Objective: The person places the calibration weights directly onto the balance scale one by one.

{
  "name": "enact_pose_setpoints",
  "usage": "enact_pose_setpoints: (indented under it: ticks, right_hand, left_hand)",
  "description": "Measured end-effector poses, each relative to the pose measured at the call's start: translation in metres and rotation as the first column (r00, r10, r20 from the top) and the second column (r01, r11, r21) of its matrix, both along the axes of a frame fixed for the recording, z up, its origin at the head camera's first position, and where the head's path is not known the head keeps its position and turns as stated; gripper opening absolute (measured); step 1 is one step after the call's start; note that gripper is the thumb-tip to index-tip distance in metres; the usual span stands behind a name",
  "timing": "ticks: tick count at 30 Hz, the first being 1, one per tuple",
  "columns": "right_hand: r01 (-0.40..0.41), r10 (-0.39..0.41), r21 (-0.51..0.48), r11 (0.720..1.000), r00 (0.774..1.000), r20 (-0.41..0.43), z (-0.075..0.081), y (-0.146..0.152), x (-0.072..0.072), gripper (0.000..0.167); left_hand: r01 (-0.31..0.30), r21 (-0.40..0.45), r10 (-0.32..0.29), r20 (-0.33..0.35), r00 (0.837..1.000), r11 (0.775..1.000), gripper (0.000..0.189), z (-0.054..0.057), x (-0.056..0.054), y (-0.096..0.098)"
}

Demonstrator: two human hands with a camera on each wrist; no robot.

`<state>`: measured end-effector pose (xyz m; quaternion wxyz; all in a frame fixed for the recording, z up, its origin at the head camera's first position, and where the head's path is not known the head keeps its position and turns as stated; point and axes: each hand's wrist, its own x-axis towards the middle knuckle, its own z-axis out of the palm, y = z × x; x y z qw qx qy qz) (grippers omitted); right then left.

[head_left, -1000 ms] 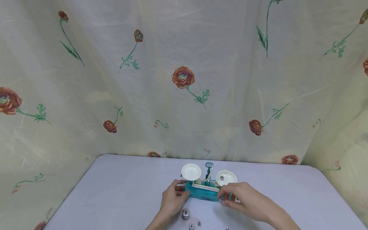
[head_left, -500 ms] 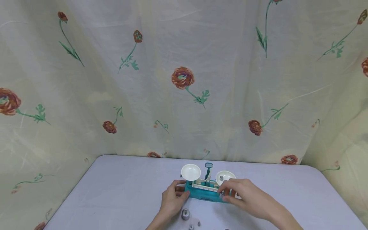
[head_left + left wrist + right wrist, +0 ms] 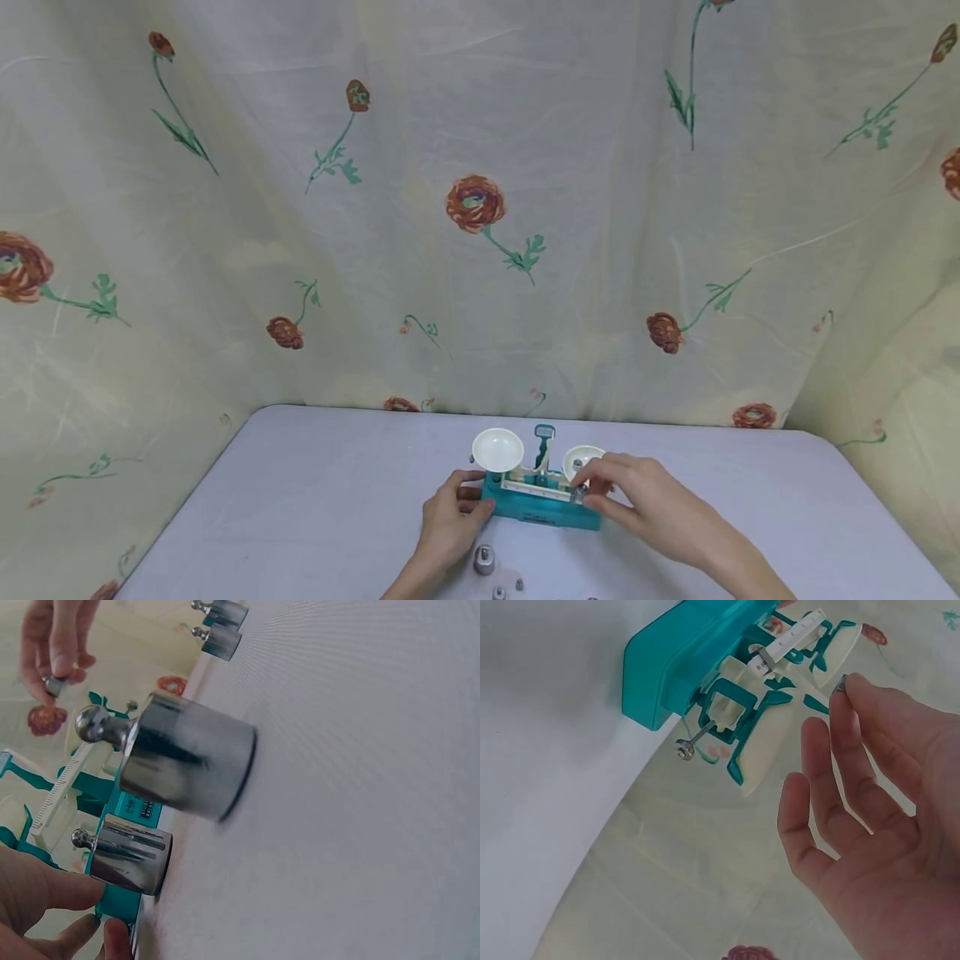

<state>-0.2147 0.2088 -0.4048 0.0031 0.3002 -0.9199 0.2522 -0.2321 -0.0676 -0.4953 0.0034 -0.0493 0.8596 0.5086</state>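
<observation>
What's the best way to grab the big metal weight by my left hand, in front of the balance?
Probably pinch the big metal weight by its top knob, coming straight down from above. It stands upright with that narrow knob pointing up over a wider body, and the balance and left hand sit just beyond it.

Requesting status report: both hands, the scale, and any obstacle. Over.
Left hand holding left end of scale. Right hand pinching metal weight near right pan. Another weight inside that pan; nothing seen blocking the way.
</observation>
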Motion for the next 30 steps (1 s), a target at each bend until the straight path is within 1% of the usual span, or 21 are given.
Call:
enact_pose_setpoints:
  ticks: [5,9,16,23,28,30]
  right_hand:
    - [0.056,-0.056,0.009,0.998,0.998,-0.017,0.0004,0.0,-0.0011,0.021]
    - [0.083,-0.083,0.003,0.997,0.996,-0.024,0.0001,0.0001,-0.0026,0.022]
    - [0.107,-0.107,-0.012,0.994,0.993,-0.047,-0.0036,-0.0013,-0.0047,0.021]
    - [0.12,-0.118,0.019,0.993,0.99,-0.071,-0.0077,-0.0033,-0.0049,0.021]
    - [0.12,-0.12,0.0,0.993,0.989,-0.088,-0.0086,-0.0029,-0.0049,0.019]
    - [0.139,-0.139,0.0,0.99,0.986,-0.096,-0.0085,-0.0033,-0.0049,0.018]
  left_hand:
    - [-0.004,-0.001,0.004,0.003,1.0,1.0,0.042,0.0001,-0.0002,-0.0002]
    - [-0.01,-0.004,0.01,0.011,1.0,1.0,0.043,-0.0002,-0.0009,0.0003]
    - [-0.011,-0.005,0.011,0.003,1.0,1.0,0.042,-0.0017,-0.0016,0.0001]
    - [-0.012,-0.01,0.012,0.014,1.0,1.0,0.043,-0.002,-0.0025,0.0005]
    - [-0.012,-0.009,0.013,0.019,1.0,1.0,0.043,-0.0019,-0.0026,0.0005]
    - [-0.014,-0.008,0.014,0.02,1.0,1.0,0.043,-0.0018,-0.0027,0.0005]
